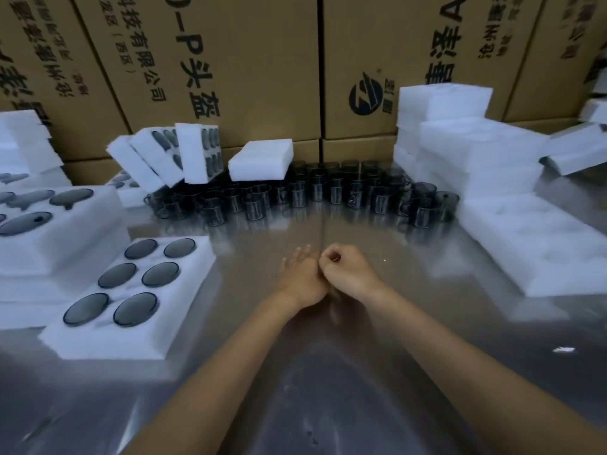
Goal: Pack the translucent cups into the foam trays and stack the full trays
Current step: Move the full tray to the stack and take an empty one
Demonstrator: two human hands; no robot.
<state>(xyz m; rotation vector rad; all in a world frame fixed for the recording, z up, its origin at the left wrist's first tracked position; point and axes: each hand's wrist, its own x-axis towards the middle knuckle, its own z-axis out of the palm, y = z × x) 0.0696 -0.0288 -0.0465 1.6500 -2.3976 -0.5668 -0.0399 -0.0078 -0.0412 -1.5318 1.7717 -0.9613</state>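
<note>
Several dark translucent cups (297, 192) stand in rows at the back of the steel table. A white foam tray (184, 290) at the left front has all six holes filled with cups. Behind it, a stack of full trays (59, 231) rises at the far left. My left hand (300, 277) lies with straight fingers on the table's middle, holding nothing. My right hand (348, 272) is beside it, touching it, with fingers curled into a fist and nothing visible in it.
Foam trays (476, 152) are piled at the right, with one long foam slab (532, 254) nearer me. Several trays (164, 156) lean at the back left; one foam block (261, 159) rests on the cups. Cardboard boxes (249, 67) wall off the back.
</note>
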